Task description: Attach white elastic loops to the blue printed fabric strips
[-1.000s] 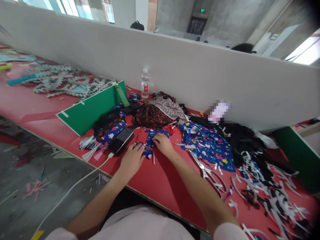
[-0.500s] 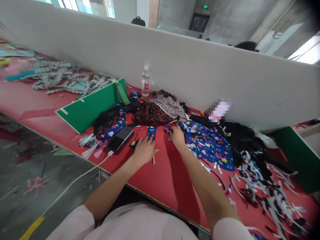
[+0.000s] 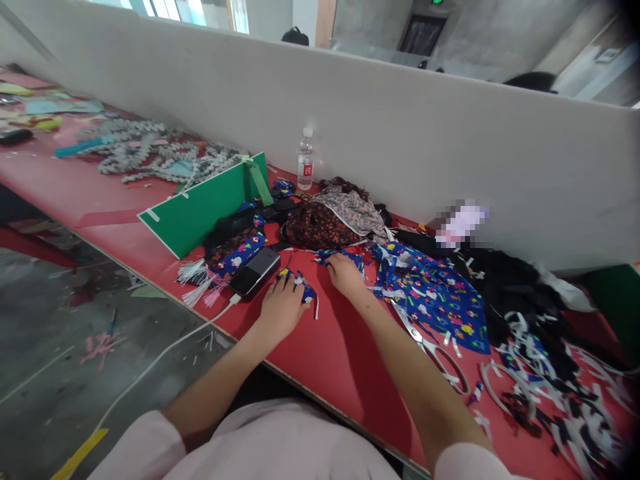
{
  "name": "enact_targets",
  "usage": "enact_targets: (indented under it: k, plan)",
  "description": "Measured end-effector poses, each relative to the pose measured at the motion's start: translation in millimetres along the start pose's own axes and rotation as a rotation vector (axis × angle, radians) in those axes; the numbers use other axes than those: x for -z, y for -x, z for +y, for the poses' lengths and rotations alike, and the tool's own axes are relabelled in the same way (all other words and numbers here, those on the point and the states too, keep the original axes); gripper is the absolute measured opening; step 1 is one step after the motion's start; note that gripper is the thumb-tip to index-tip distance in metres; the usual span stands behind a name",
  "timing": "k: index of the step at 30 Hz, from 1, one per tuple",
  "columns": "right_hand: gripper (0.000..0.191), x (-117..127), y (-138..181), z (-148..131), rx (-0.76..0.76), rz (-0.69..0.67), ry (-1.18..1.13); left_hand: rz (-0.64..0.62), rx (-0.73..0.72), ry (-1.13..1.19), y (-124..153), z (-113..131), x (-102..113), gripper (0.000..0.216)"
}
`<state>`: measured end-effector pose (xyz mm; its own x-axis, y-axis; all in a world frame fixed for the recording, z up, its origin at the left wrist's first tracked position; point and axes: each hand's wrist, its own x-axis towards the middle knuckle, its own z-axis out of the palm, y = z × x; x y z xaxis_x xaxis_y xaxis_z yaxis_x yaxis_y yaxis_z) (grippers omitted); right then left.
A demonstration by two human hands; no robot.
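Blue cloth scraps [image 3: 300,283] lie on the red bench [image 3: 320,353] beside a phone [image 3: 255,272]; the left hand [image 3: 281,308] presses one flat, the right hand [image 3: 345,275] fingers another, neither clenched.

small blue printed fabric pieces [image 3: 304,288], flat on red table [image 3: 325,353]

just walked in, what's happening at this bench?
A person sits at a red table. The left hand lies flat on a small blue printed fabric piece; the right hand rests on another blue scrap. Scissors lie beside the right forearm, and a phone lies left of the hands.
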<state>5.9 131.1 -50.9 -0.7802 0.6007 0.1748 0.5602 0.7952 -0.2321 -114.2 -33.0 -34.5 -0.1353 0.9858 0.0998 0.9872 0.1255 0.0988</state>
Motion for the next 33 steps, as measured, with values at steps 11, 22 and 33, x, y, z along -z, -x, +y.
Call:
enact_targets:
  k: [11, 22, 33]
  plan:
    - [0.046, -8, -32, -40, 0.333, -0.107, -0.165, 0.011, 0.001, -0.003, 23, 3, -4, 0.038]
    - [0.02, 1, 36, -50, 0.216, -0.238, -0.048, 0.007, 0.007, 0.003, 45, -4, -1, 0.035]
    - [0.037, 102, 272, 63, -0.342, -0.2, 0.233, 0.022, -0.105, 0.0, -11, -1, -14, 0.038]
